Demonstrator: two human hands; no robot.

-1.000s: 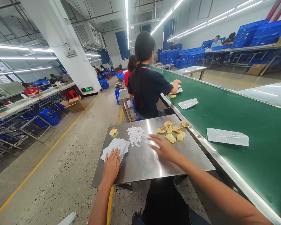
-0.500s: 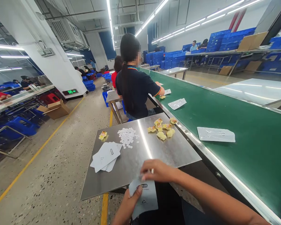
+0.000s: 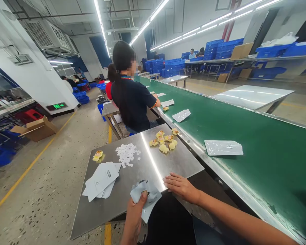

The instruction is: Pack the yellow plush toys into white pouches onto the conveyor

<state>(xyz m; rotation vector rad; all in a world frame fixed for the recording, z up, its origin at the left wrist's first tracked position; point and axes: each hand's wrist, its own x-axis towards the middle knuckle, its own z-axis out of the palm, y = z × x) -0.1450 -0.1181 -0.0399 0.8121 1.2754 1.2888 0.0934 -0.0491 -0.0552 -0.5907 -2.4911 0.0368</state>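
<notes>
My left hand is closed on a light grey pouch at the table's front edge, thumb pressed on its face; the pouch is bent and its upper part looks crumpled. My right hand is apart from it, palm down with fingers stretched out at the edge of the metal table. To the left lies a fanned stack of grey printed pouches. Behind it are many small white discs and one yellow figure. Several more yellow figures are grouped at the table's far right corner.
A green conveyor belt runs along the right, with a silvery pouch and another pouch lying on it. A co-worker in a dark shirt sits ahead beside the belt. An open cardboard box stands on the floor at left.
My right hand has left the pouch and moved right to the table edge, its fingers now straight. The pouch in my left hand is more bent. The view has turned right.
</notes>
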